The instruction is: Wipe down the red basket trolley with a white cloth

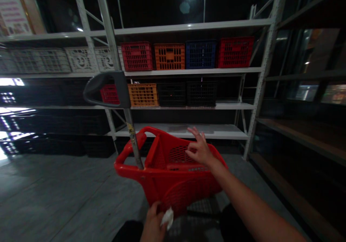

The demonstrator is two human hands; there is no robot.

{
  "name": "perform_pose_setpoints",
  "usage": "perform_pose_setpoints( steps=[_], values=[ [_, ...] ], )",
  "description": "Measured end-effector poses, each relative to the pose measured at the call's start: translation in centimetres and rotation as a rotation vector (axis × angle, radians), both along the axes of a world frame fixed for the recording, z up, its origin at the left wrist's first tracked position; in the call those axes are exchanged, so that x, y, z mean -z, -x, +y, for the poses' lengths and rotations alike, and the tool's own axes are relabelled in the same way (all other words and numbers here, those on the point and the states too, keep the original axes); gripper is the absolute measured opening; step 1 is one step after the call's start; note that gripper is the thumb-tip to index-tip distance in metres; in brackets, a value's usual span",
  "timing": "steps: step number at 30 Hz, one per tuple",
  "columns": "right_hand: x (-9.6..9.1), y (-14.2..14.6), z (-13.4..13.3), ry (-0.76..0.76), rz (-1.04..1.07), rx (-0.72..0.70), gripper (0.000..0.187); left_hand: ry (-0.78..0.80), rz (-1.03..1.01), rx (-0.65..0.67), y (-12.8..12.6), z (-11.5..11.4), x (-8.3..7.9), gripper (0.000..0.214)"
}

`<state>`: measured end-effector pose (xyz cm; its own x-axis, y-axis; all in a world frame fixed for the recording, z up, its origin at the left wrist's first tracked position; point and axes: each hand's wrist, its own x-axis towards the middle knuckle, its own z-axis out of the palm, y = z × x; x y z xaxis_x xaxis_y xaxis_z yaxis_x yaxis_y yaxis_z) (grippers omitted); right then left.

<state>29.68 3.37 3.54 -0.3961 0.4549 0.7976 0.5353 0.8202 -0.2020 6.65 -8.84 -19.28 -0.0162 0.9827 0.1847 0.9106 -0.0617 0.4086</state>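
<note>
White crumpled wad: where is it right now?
In the head view, the white crumpled wad is low, near bottom centre, at the fingers of the left hand, beside the red cart's lower side.

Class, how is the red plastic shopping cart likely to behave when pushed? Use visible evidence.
The red plastic shopping cart would probably stay stiff, since its moulded walls hold their shape. It may be light for its size, as those walls are perforated. The tall grey metal pole meeting its rim might make it sway; its wheels cannot be made out.
</note>
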Motion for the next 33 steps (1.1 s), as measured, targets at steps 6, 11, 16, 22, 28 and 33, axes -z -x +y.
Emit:
perform_pose_setpoints(
  steps=[6, 11, 16, 22, 28, 33],
  values=[
    [-3.7, 2.6, 2.8, -0.163, -0.032, 0.024, 0.01, -0.059, -0.012, 0.035, 0.5, -0.4, 0.9, 0.026],
    [-3.1, 3.7, 3.9, -0.148, -0.057, 0.025, 0.01, -0.071, -0.015, 0.059, 0.5, -0.9, 0.8, 0.02],
    [-1.4, 4.0, 4.5, -0.098, -0.089, 0.016, 0.007, -0.09, -0.02, 0.074, 0.5, -0.9, 1.1, 0.024],
    [-0.8, 4.0, 4.7, -0.108, -0.096, 0.011, 0.006, -0.153, -0.036, 0.07, 0.8, -0.8, 1.6, 0.02],
    [-1.2, 3.9, 4.6, -0.09, -0.093, 0.011, 0.007, -0.145, -0.129, 0.073, 0.8, -1.0, 1.0, 0.02],
    [1.1, 3.6, 2.7, 0.083, -0.036, -0.075, 0.007, -0.187, -0.355, 0.023, 0.2, -0.9, 0.3, 0.018]
  ],
)
